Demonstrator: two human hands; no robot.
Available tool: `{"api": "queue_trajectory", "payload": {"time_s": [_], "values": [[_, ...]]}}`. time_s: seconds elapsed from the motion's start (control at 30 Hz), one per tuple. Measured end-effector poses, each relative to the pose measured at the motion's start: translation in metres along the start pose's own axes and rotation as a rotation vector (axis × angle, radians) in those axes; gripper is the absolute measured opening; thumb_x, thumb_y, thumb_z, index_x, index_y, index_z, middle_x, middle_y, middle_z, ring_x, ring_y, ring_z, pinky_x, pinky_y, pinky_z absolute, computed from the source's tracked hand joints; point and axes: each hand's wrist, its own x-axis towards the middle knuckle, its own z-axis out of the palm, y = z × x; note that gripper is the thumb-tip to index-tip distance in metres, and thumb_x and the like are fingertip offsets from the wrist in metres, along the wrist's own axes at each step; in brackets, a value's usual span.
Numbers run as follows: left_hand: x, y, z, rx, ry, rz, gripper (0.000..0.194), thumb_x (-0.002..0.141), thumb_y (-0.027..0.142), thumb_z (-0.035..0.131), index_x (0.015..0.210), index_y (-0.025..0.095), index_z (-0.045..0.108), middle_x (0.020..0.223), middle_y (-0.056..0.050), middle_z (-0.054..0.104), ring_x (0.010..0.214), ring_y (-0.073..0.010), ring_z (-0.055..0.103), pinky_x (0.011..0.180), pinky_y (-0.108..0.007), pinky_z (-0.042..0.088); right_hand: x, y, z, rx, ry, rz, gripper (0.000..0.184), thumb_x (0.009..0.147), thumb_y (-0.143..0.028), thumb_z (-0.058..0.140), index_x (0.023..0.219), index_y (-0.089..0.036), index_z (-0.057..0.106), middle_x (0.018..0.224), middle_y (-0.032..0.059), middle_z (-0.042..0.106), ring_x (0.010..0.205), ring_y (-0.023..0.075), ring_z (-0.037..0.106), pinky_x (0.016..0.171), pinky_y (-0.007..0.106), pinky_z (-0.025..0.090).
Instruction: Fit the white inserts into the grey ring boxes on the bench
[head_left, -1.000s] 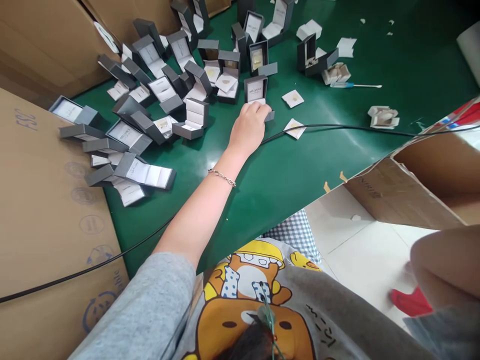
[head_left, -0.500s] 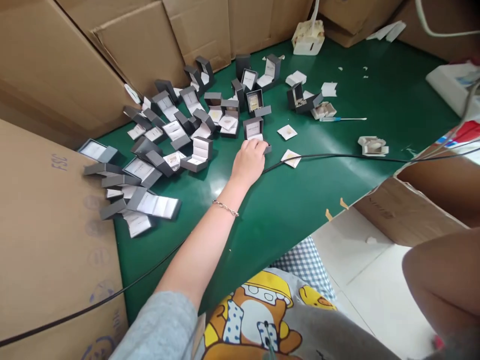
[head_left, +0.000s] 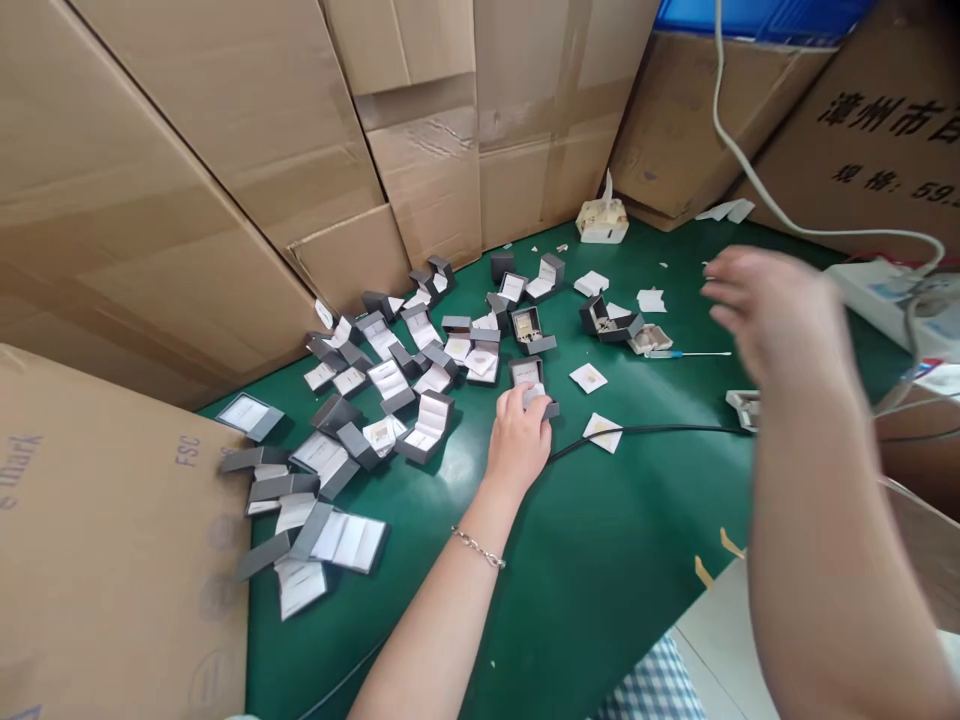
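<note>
My left hand [head_left: 519, 440], with a chain bracelet at the wrist, is wrapped around the base of a small grey jewelry box [head_left: 527, 372]. The box stands open with its lid upright, and its white insert is partly under my fingers. On the right my right hand [head_left: 776, 300] is raised over the table, blurred, its fingers loosely apart with nothing visible in them. Beside the held box lie two small white cards, an upper card [head_left: 588, 378] and a lower card [head_left: 603, 432]. Just behind it sits another open box [head_left: 527, 326] with a yellowish insert.
Many opened grey boxes [head_left: 426, 428] crowd the left of the green table [head_left: 600, 570]. A black cable [head_left: 675, 429] crosses it. A blue-handled thin tool [head_left: 664, 354] lies near a dark open box [head_left: 611, 318]. A tissue pack [head_left: 602, 220] stands before the cardboard boxes [head_left: 540, 110].
The view has tilted up, showing more of the cardboard wall. My right hand has come into view, raised on the right. My left hand stays on the same box.
</note>
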Motion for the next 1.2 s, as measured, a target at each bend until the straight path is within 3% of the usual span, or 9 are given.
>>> {"api": "queue_trajectory", "payload": {"time_s": [0.13,0.23,0.37,0.5,0.63,0.73,0.93,1.07,1.2], "values": [[0.001,-0.001,0.001,-0.032,0.017,-0.026,0.029,0.079,0.008,0.045,0.103,0.021,0.055,0.122,-0.01,0.045,0.114,-0.0257,0.042,0.089,-0.04,0.047,0.006,0.035,0.036,-0.357,-0.147,0.228,0.072,0.071,-0.046,0.061,0.132,-0.016,0.039,0.127,0.0224,0.047,0.117,0.0368,0.043,0.098,0.054,0.028],[0.001,-0.001,0.003,-0.044,0.035,-0.044,0.034,0.079,0.009,0.045,0.11,0.022,0.053,0.125,-0.01,0.043,0.115,-0.0265,0.041,0.09,-0.041,0.046,0.011,0.056,0.058,-0.534,-0.241,0.238,0.077,0.068,-0.04,0.062,0.135,-0.018,0.031,0.121,0.0204,0.051,0.116,0.0392,0.044,0.097,0.068,0.011],[0.001,-0.001,0.005,-0.071,0.045,-0.066,0.041,0.08,0.014,0.049,0.12,0.025,0.046,0.128,-0.01,0.039,0.116,-0.0265,0.04,0.092,-0.042,0.045,0.013,0.063,0.07,-0.591,-0.189,0.19,0.064,0.071,-0.032,0.056,0.13,-0.016,0.037,0.114,0.0184,0.056,0.112,0.0359,0.049,0.1,0.066,0.011],[0.002,-0.002,0.006,-0.155,0.082,-0.154,0.052,0.076,0.017,0.056,0.125,0.024,0.039,0.129,-0.011,0.034,0.119,-0.0275,0.038,0.095,-0.043,0.041,0.004,0.049,0.064,-0.509,-0.039,0.122,0.057,0.071,-0.027,0.057,0.126,-0.019,0.043,0.115,0.0138,0.058,0.113,0.034,0.05,0.102,0.063,0.017],[0.003,-0.004,0.008,-0.279,0.151,-0.273,0.065,0.071,0.017,0.062,0.129,0.025,0.033,0.126,-0.012,0.033,0.121,-0.0282,0.036,0.094,-0.042,0.041,-0.015,0.022,0.059,-0.156,0.152,-0.188,0.054,0.077,-0.031,0.055,0.128,-0.025,0.039,0.122,0.0084,0.054,0.112,0.0255,0.051,0.1,0.051,0.034],[0.004,-0.005,0.008,-0.349,0.146,-0.302,0.068,0.068,0.008,0.058,0.129,0.025,0.033,0.123,-0.011,0.034,0.118,-0.0259,0.04,0.092,-0.039,0.043,-0.039,0.001,0.073,0.169,-0.011,-0.37,0.061,0.073,-0.033,0.06,0.129,-0.025,0.035,0.117,0.0082,0.056,0.095,0.0212,0.059,0.08,0.04,0.05],[0.007,-0.004,0.002,-0.562,0.322,-0.43,0.049,0.07,0.0,0.041,0.112,0.023,0.048,0.116,-0.007,0.046,0.103,-0.0178,0.05,0.086,-0.031,0.046,-0.074,-0.011,0.104,0.033,-0.321,-0.744,0.06,0.075,-0.025,0.054,0.132,-0.029,0.038,0.114,0.0061,0.059,0.1,0.025,0.057,0.083,0.041,0.047],[0.009,-0.003,-0.003,-0.708,0.401,-0.506,0.03,0.085,0.021,0.043,0.114,0.024,0.05,0.113,-0.006,0.051,0.098,-0.0154,0.052,0.08,-0.027,0.047,-0.078,-0.008,0.105,-0.063,-0.36,-0.821,0.062,0.077,-0.024,0.053,0.136,-0.028,0.033,0.109,0.0069,0.06,0.093,0.0253,0.056,0.078,0.042,0.047],[0.008,0.0,-0.005,-0.7,0.36,-0.444,0.045,0.08,0.039,0.057,0.122,0.024,0.048,0.121,-0.008,0.05,0.108,-0.0193,0.05,0.075,-0.025,0.048,-0.081,-0.01,0.102,-0.132,-0.368,-0.894,0.059,0.08,-0.022,0.049,0.137,-0.027,0.033,0.109,0.0075,0.059,0.092,0.0253,0.054,0.075,0.04,0.048]]}}
